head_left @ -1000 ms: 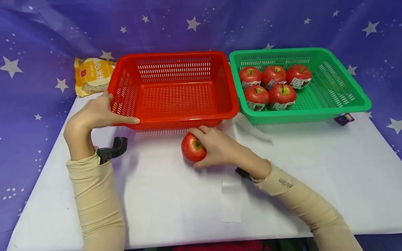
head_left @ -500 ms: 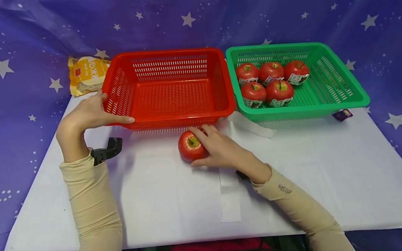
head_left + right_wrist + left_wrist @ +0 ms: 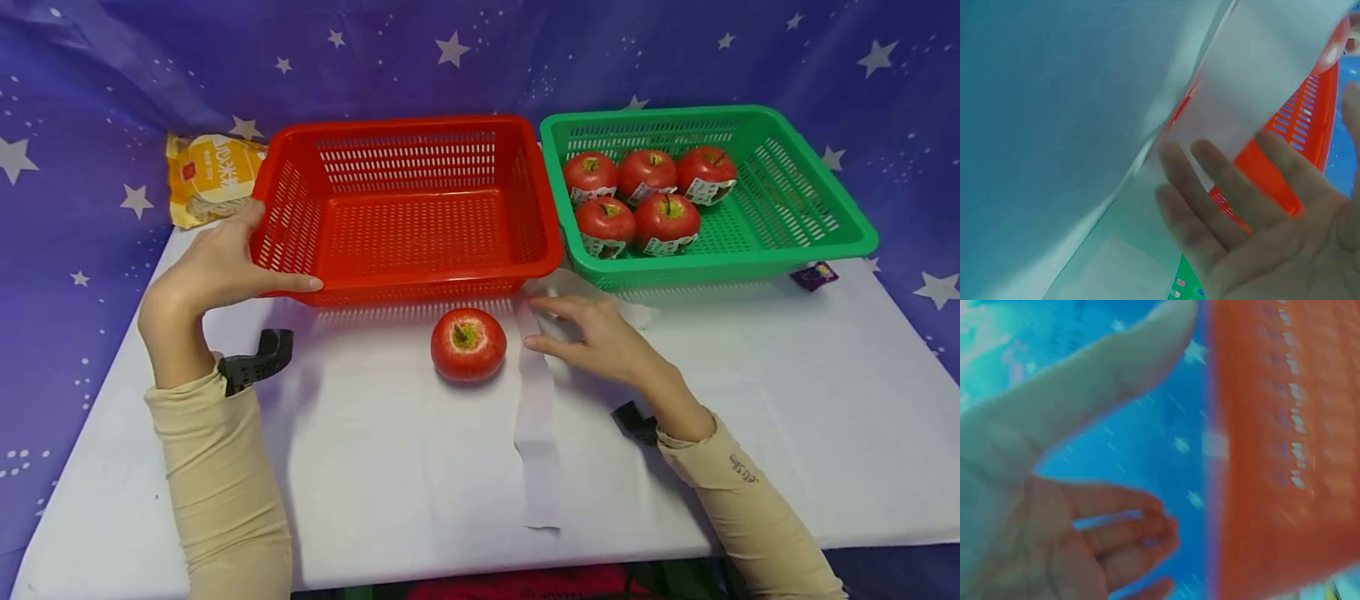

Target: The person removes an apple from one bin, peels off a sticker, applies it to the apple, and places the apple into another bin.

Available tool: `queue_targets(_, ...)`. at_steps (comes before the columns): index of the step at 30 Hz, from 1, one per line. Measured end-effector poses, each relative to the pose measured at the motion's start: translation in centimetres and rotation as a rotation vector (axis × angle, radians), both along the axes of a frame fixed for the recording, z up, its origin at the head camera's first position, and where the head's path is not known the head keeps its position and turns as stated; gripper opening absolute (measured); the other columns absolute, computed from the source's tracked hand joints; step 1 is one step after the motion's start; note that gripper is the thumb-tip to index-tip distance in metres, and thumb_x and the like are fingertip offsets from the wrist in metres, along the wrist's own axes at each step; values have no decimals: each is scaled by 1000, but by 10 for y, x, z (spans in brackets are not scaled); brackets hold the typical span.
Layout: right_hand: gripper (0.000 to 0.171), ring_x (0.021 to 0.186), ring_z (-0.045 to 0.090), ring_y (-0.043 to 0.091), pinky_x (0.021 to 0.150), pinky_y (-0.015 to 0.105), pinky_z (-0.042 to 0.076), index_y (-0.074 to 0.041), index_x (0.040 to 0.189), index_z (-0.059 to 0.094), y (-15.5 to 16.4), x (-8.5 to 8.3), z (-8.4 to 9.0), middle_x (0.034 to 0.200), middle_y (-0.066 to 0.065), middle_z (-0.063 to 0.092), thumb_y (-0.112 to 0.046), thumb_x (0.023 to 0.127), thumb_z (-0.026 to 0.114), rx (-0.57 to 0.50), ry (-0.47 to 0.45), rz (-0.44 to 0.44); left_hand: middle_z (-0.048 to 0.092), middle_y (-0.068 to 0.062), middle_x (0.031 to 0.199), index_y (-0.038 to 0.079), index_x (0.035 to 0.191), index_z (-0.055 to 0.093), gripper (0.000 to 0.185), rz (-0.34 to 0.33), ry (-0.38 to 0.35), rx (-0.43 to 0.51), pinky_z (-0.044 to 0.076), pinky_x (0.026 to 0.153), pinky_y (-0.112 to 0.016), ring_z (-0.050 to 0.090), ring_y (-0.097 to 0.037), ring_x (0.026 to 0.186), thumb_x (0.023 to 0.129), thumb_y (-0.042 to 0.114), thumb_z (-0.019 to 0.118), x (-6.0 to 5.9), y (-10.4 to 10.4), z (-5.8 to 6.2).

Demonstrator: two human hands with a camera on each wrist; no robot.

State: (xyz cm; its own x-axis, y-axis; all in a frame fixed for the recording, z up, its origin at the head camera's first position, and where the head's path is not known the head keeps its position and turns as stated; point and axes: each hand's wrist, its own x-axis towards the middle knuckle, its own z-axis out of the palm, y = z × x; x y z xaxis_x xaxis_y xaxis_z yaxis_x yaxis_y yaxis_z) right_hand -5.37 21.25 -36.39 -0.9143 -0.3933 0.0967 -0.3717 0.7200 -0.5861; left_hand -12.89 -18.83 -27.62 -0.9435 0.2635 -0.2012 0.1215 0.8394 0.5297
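A red apple [image 3: 468, 346] rests on the white tabletop in front of the red basket [image 3: 442, 291], stem up. My left hand [image 3: 213, 271] lies at the basket's left front corner, its thumb along the front rim. In the left wrist view, the thumb and the other fingers are extended beside the orange-looking basket wall, not curled round it. Just right of the apple, my right hand [image 3: 600, 337] holds nothing, with fingers spread. Its fingertips are close to a long white strip [image 3: 537, 442], seen also past the fingers in the right wrist view; contact is unclear.
A green basket [image 3: 750, 260] stands against the red one's right side, with several apples [image 3: 667, 218] in white labels on its left. A yellow food packet [image 3: 213, 179] lies behind the left hand. A small purple wrapper [image 3: 813, 276] sits beside the green basket's front right.
My right hand has let go of the apple and moved right, its fingers spreading. The apple stays on the table, and the white strip has shifted. My left hand keeps its place at the red basket.
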Motion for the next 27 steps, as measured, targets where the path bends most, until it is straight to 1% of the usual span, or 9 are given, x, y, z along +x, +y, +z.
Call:
queue_targets(4,56,118,60,31,99,49,46,-7,135,55,3,-3,-3,135,13,58,-34,88,69,21,-73,26,23,-9,159,15,155,17,98,-182,72,96,23,112,-60,22,-34,146,80,41,76,19,27,16)
queue_targets(7,59,115,62,30,98,49,47,-10,140,49,3,-5,-2,137,13,56,-32,89,68,14,-84,73,29,-1,157,16,151,30,85,-455,33,116,25,116,-50,26,-22,146,83,41,74,36,65,21)
queue_targets(10,61,117,60,28,99,48,47,-11,143,46,0,-8,-2,139,11,55,-32,90,66,24,-115,141,39,-4,152,9,146,40,77,-702,-7,86,32,114,-42,38,-19,140,84,42,72,48,109,11)
queue_targets(12,58,122,57,27,102,48,45,-9,142,47,-1,-8,-2,138,11,55,-32,92,65,30,-150,165,42,-9,150,4,143,43,74,-783,-6,52,36,112,-40,43,-20,136,85,42,70,51,133,-1)
queue_targets(16,41,122,57,22,100,42,48,-6,128,61,4,-4,0,129,8,63,-26,93,63,-78,-186,125,51,-12,142,3,140,48,66,-710,-11,-3,38,109,-38,51,-22,127,92,47,60,52,164,-20)
queue_targets(19,26,103,66,16,84,31,55,-1,113,70,9,2,7,112,6,72,-13,91,66,-382,-180,117,62,-6,118,7,137,52,65,-618,-58,-15,44,98,-35,58,-19,105,95,56,48,50,175,-28)
queue_targets(23,17,83,70,10,68,20,55,0,98,75,13,7,15,97,2,75,5,83,69,-794,-131,239,58,3,82,17,131,59,60,-603,-119,28,45,79,-29,55,-11,76,97,61,36,47,182,-32)
queue_targets(25,25,85,70,7,66,17,53,-6,99,77,15,7,16,98,-2,75,9,80,69,-857,-123,313,55,6,72,19,124,64,56,-605,-135,94,44,75,-28,53,-9,69,99,58,31,45,186,-32)
queue_targets(27,37,78,64,-3,60,11,48,-13,105,75,17,6,16,102,-4,74,13,80,68,-841,-153,397,57,6,75,19,115,67,55,-563,-155,182,45,79,-28,54,-8,73,101,55,28,44,191,-33)
